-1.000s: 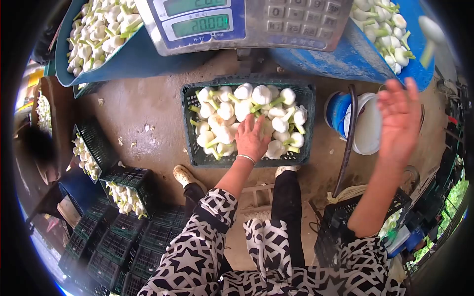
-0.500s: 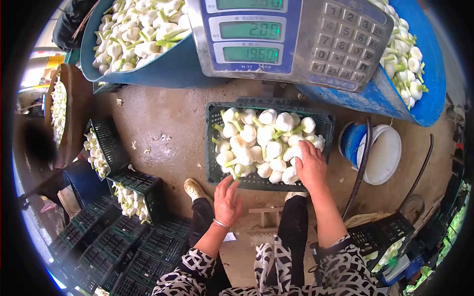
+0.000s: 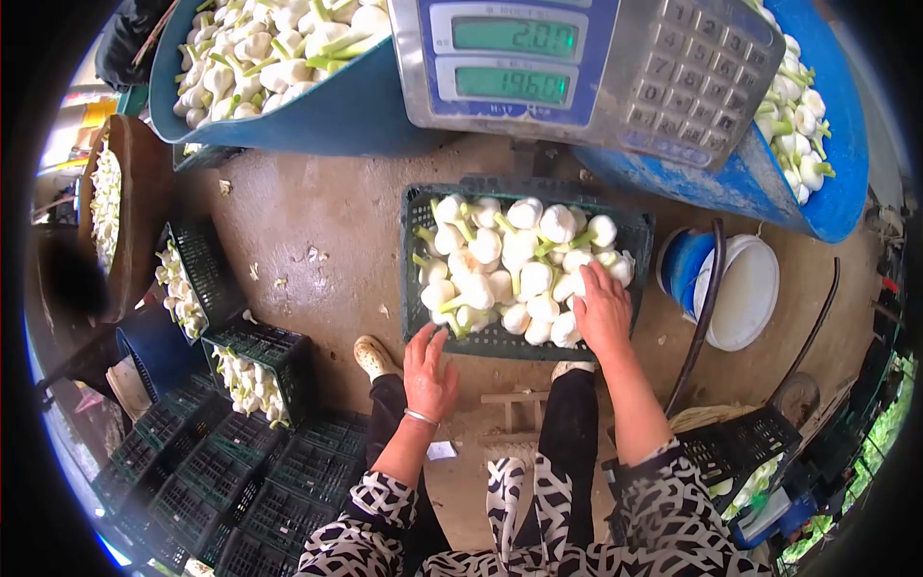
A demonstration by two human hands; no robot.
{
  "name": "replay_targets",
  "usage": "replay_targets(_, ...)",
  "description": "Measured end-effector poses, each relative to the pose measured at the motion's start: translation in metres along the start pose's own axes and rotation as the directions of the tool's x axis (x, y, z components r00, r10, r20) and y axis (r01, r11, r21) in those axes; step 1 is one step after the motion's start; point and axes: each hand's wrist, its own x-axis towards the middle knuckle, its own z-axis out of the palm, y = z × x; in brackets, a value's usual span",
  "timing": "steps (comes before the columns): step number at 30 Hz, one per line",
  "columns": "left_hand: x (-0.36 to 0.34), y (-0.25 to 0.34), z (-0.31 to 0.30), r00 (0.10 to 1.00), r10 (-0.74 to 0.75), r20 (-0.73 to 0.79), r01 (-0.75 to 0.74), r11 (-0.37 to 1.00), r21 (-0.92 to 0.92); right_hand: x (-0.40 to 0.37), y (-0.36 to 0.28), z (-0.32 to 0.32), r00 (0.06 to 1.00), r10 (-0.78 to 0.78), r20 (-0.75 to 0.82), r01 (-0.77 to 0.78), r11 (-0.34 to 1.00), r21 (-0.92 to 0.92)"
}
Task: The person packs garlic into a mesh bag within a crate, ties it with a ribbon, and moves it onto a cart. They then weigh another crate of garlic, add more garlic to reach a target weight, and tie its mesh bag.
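Observation:
A dark green plastic crate (image 3: 411,279) full of garlic bulbs (image 3: 535,280) with short green stems sits in front of me, below a digital scale display (image 3: 514,48). My right hand (image 3: 605,308) rests over the bulbs at the crate's right side, fingers stretched out and touching the garlic. My left hand (image 3: 430,376) is at the crate's near left corner, its fingers extended and holding nothing. Green digits glow on the scale's screens, beside a number keypad (image 3: 702,67).
Blue tubs of garlic (image 3: 317,120) (image 3: 836,87) flank the scale. At the right stand a white bucket (image 3: 745,293) and a dark curved bar (image 3: 707,327). Stacked green crates (image 3: 212,476) fill the lower left, with tipped garlic crates (image 3: 279,356) above them. A small wooden stool (image 3: 514,413) is between my feet.
My left hand has moved left and slightly up, to the crate's near left corner. My right hand stays on the garlic. The camera view has shifted slightly, bringing the scale lower-display rows upward.

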Motion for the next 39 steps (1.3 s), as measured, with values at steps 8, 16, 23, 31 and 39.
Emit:
replay_targets(8, 0.001, 0.002, 0.012, 0.998, -0.052, 0.025, 0.050, 0.996, 0.080, 0.001, 0.018, -0.029, 0.997, 0.021, -0.075, 0.028, 0.807, 0.590)
replay_targets(16, 0.015, 0.015, 0.060, 0.991, -0.027, 0.131, 0.031, 0.999, -0.031, -0.006, 0.052, -0.251, 0.881, 0.134, -0.455, 0.471, -0.149, 0.869)
replay_targets(23, 0.048, 0.077, 0.055, 0.980, 0.197, -0.039, -0.198, 0.980, -0.023, 0.006, 0.028, -0.066, 0.983, 0.108, -0.145, 0.036, 0.669, 0.742)
replay_targets(31, 0.057, 0.005, 0.079, 0.952, 0.274, 0.135, -0.302, 0.912, 0.276, 0.089, -0.036, 0.060, 0.904, 0.251, -0.346, -0.097, 0.908, 0.407)
replay_targets(39, 0.085, 0.032, 0.104, 0.986, 0.152, -0.067, -0.119, 0.927, 0.355, 0.013, -0.013, 0.032, 0.944, -0.002, -0.330, 0.047, 0.990, 0.129)
